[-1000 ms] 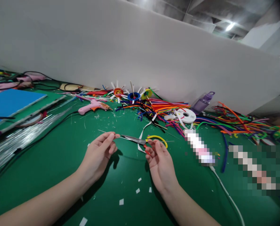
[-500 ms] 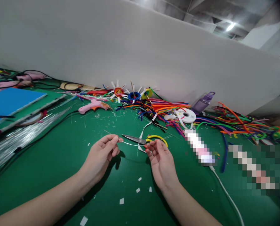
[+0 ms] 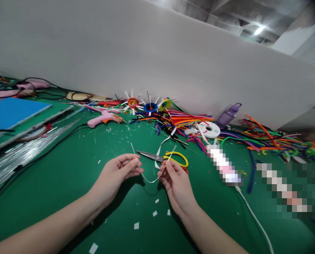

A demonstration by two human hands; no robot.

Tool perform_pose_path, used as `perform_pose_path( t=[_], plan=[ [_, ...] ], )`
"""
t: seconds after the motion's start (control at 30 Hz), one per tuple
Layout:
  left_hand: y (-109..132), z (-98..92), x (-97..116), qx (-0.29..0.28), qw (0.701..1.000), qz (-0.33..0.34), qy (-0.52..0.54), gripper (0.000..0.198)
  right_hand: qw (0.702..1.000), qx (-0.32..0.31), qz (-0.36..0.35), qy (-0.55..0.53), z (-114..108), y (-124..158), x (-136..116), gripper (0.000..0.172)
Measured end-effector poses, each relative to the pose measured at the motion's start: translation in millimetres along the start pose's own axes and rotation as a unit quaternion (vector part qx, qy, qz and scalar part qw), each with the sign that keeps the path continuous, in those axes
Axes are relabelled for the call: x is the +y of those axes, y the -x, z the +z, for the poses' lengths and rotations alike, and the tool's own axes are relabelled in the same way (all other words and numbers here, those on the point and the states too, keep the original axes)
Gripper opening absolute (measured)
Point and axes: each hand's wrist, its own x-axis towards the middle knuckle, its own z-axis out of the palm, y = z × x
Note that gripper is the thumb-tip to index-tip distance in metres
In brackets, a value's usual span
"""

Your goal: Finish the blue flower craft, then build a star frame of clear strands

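thin, whitish, u-bent strand (image 3: 150, 182): suspended above the green worktop (image 3: 115, 229), well short of its far edge. left hand (image 3: 119, 171): grip pinching one side. right hand (image 3: 177, 180): grip pinching the other. yellow-and-red-handled metal scissors (image 3: 161, 158) lie just beyond.

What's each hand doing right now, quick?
Left hand: closed, fingertips pinching one side of the thin pale strand.
Right hand: closed, pinching the other side; the strand sags in a curve between them.
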Motion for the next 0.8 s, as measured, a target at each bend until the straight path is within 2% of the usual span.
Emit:
perform_pose_path(
  t=[0.17,0.33,0.57,0.8],
  plan=[
    [2.4,2.7,-3.8,-0.038,0.998,-0.027,-0.052,0.031,0.999,-0.023,0.003,0.04,1.0,1.3,3.0,0.027],
    [2.4,4.0,-6.8,-0.059,0.994,-0.017,-0.091,0.029,0.995,-0.056,0.024,0.076,-0.8,1.4,7.2,0.029],
    [4.1,6.9,-8.9,-0.082,0.992,-0.036,-0.087,0.028,0.989,-0.086,0.051,0.105,-1.8,1.6,10.0,0.03],
    [5.6,9.9,-9.2,-0.075,0.99,-0.051,-0.105,0.033,0.98,-0.122,0.052,0.15,-0.9,2.0,10.3,0.031]
  ],
)
